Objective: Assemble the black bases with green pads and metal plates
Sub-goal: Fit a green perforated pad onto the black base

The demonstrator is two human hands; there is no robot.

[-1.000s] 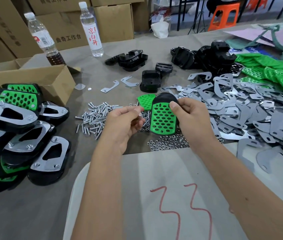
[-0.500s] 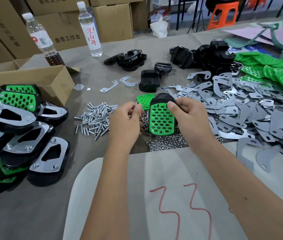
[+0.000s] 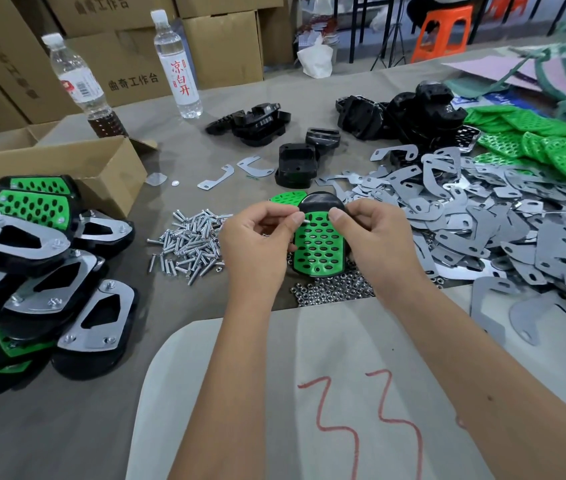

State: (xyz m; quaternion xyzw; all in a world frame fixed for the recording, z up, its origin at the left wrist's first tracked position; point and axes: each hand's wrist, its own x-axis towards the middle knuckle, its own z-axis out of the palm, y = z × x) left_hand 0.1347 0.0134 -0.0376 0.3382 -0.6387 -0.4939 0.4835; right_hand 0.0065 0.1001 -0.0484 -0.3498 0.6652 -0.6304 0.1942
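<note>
Above the near middle of the bench (image 3: 66, 427), the left hand (image 3: 257, 244) has just brought a pinched screw (image 3: 304, 220) to the green pad (image 3: 319, 245) on the black base (image 3: 321, 201) gripped by the right hand (image 3: 375, 240), so fastening looks imminent.

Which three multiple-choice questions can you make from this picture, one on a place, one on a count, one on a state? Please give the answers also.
1. Where is the screw pile?
A. left of the hands
B. inside the carton
C. on the orange stool

2. How many bottles stand on the table?
A. one
B. two
C. four

3. What does the left hand do?
A. lies flat
B. pinches a screw
C. grips a bottle

Answers: 1 A, the pile lies beside the left hand. 2 B, two stand upright. 3 B, a screw shows at its fingertips.
</note>
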